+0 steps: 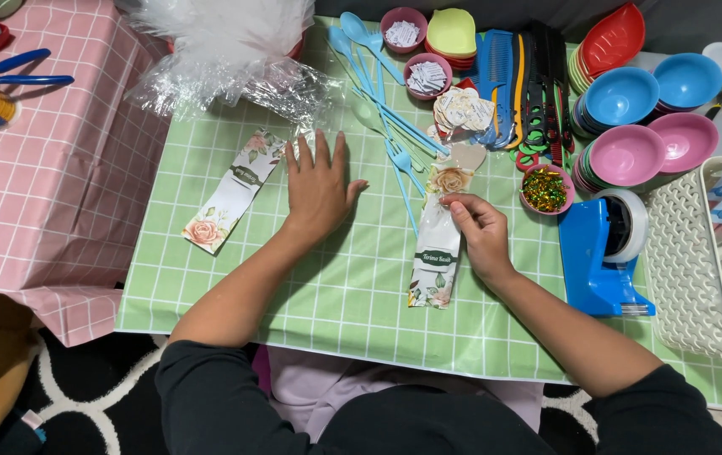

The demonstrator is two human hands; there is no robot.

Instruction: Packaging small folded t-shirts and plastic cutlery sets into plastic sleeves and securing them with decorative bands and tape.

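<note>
Head view: spoons (382, 101) beside packet (437, 244).

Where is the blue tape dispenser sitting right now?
The blue tape dispenser sits on the green checked table, right of the right hand, beside the white basket.

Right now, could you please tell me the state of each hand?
Left hand: open, fingers spread, flat on the green table.
Right hand: fingers pinching the floral packet near its top.
</note>
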